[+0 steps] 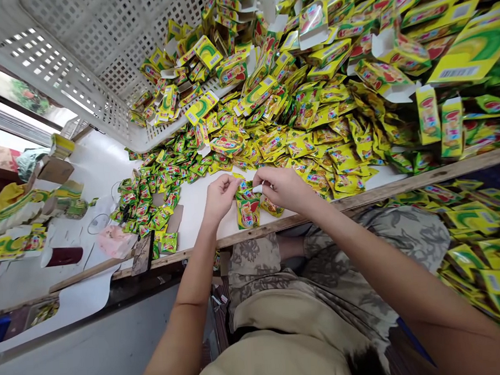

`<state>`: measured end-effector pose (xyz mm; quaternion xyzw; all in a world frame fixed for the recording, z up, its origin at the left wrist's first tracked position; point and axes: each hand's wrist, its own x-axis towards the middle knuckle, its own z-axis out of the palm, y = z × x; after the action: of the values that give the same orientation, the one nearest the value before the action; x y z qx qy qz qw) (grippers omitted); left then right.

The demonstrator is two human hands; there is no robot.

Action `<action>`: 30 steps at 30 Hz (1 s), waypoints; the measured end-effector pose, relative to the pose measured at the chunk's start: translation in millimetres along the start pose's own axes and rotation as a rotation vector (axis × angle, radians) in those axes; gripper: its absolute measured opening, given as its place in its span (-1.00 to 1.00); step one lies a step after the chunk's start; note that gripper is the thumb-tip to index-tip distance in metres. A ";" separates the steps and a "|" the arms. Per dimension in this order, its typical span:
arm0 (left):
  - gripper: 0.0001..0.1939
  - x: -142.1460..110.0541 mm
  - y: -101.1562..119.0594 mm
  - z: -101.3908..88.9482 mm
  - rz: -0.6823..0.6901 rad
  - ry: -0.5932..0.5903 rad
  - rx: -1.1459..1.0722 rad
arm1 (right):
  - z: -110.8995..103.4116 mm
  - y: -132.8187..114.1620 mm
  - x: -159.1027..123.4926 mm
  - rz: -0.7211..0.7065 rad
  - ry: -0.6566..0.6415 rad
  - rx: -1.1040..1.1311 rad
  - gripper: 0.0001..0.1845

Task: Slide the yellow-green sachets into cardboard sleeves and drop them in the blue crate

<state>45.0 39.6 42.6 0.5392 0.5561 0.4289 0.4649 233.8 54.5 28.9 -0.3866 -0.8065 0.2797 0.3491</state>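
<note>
My left hand (pixel 219 196) and my right hand (pixel 282 187) meet over the white table (pixel 201 203), both pinched on a small yellow-and-green sachet (pixel 247 208) that hangs below the fingers. A small white piece (pixel 257 189) shows at my right fingertips. Directly beyond my hands lies a big heap of the same sachets (pixel 314 135). Flat yellow cartons (pixel 463 56) pile up at the far right.
A white perforated plastic basket (pixel 82 56) tips over the table at the back left, spilling cartons. A smaller sachet pile (pixel 145 208) lies to the left, with a pink cloth (pixel 113 241) and boxes further left. More cartons (pixel 484 238) lie beside my right knee. A wooden strip edges the table.
</note>
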 end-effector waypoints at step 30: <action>-0.56 -17.1 -17.9 8.7 0.061 0.171 -0.102 | -13.2 -29.8 19.4 0.046 -0.363 -0.329 -0.77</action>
<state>49.8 21.3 24.3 0.4929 0.5547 0.5150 0.4291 222.5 56.5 65.0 -0.3997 -0.8817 0.2175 0.1244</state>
